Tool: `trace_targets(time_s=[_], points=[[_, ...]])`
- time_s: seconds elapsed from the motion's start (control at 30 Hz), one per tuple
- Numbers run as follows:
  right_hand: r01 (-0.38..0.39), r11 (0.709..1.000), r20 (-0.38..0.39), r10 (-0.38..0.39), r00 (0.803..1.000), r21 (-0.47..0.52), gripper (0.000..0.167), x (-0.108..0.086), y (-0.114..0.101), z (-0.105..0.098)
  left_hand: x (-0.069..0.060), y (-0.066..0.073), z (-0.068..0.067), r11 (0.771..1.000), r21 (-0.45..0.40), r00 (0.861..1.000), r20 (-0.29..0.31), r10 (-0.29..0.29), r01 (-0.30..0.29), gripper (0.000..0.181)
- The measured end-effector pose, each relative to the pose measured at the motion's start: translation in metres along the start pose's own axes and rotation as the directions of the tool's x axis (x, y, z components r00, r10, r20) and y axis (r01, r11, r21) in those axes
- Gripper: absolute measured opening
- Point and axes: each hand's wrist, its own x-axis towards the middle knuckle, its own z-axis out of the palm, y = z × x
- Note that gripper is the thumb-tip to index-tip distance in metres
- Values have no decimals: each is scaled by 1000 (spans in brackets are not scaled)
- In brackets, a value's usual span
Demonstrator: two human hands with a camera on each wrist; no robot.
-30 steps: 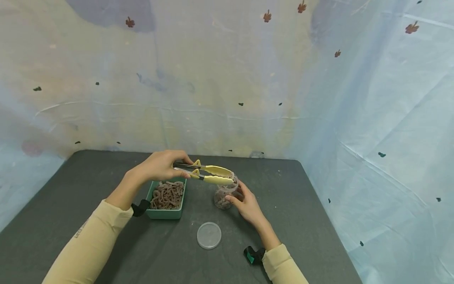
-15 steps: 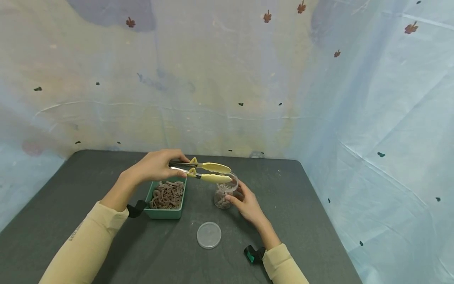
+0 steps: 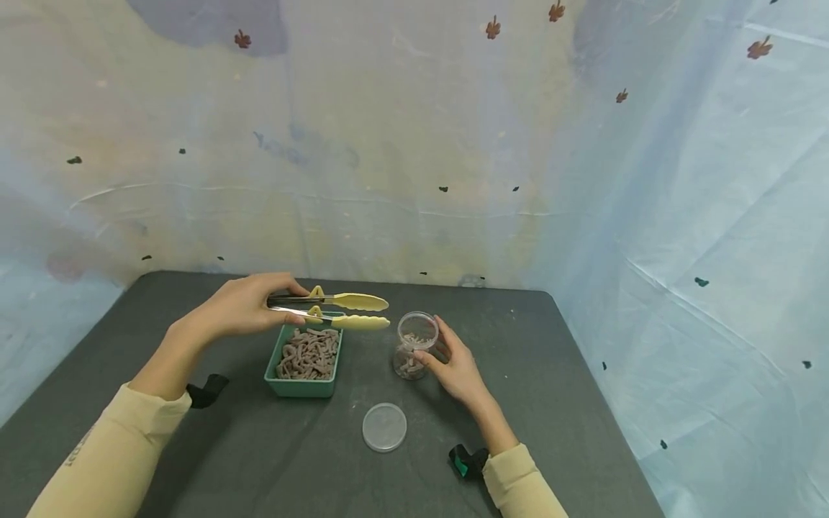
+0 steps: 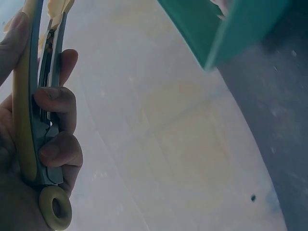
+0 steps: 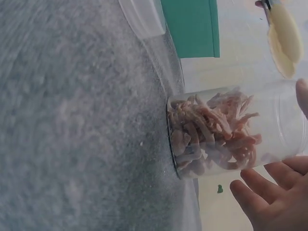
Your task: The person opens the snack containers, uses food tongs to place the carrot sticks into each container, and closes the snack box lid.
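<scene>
Clear plastic forms the lid lying flat at lower centre of the head view, apparently set aside so the jar stays uncovered. Beyond, right of centre, the right hand holds that upright jar, likely steadying it; brown strips partly fill it. Left of centre, a green tray carries more. Above, the left hand grips yellow-tipped tongs, tips apart, hiding the tray's far rim. The left-wrist view cuts those tips off. Farthest, patterned sheeting spans the frame's top.

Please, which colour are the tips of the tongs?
The tong tips are pale yellow; the head view shows them best.
</scene>
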Motion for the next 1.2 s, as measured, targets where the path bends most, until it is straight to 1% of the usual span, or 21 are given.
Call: trace_targets(time_s=[0.17, 0.3, 0.47, 0.6, 0.7, 0.83, 0.93, 1.03, 1.2], points=[[64, 998, -14, -63, 998, 26, 79, -1, -2, 1, -18, -15, -6, 999, 38, 1000, -8, -30, 30, 46], [112, 993, -24, -112, 993, 43, 73, -1, -1, 2, -30, -26, -10, 996, 87, 999, -20, -37, 38, 49], [94, 995, -20, -93, 995, 28, 72, 0, -1, 2, -42, -36, -16, 988, 144, 999, -7, -45, 46, 57], [98, 995, -25, -98, 995, -27, 71, 0, 0, 1, -48, -41, -20, 983, 176, 999, 8, -47, 45, 56], [110, 990, -31, -113, 993, -87, 69, -1, 0, 1, -52, -45, -22, 981, 186, 998, 28, -53, 47, 56], [105, 986, -25, -109, 994, -131, 68, -2, -2, 0, -54, -49, -22, 977, 208, 996, 58, -61, 48, 64], [110, 985, -19, -113, 993, -130, 68, -2, -2, -1, -55, -51, -21, 975, 221, 995, 78, -54, 36, 69], [129, 983, -21, -133, 991, -130, 67, -2, 0, 0, -54, -52, -21, 973, 229, 994, 105, -43, 18, 73], [142, 980, -22, -147, 989, -137, 66, -2, 1, 1, -51, -49, -21, 970, 241, 989, 144, -35, -1, 77]])
